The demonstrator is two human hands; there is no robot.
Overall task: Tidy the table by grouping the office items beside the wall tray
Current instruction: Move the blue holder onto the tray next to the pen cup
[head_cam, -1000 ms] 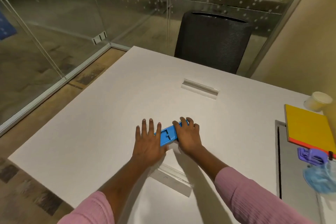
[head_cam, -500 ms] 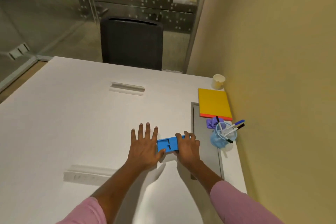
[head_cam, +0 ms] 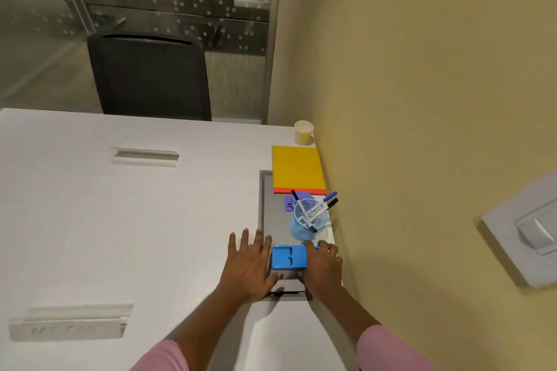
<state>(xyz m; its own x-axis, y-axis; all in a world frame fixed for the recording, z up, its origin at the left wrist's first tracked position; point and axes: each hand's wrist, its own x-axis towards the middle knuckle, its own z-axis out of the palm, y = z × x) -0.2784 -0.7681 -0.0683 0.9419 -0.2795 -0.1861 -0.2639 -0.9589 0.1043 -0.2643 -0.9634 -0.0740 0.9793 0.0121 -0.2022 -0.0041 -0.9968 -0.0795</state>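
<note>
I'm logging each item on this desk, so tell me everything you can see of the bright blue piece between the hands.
The blue piece is a flat, rounded rectangle that looks like moulded plastic, with slot-like recesses on top. It lies flat on the grey tray near the wall, just in front of the mesh pen cup. The left hand presses its left edge; the right hand covers its right end.

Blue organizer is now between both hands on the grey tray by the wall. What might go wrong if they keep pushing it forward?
1. The mesh pen cup stands just ahead of the blue organizer; a further push may tip it and spill its markers.
2. The right hand is close to the wall, leaving little room to adjust.
3. The left hand lies flat beside the organizer rather than gripping it, so it could twist.
</note>
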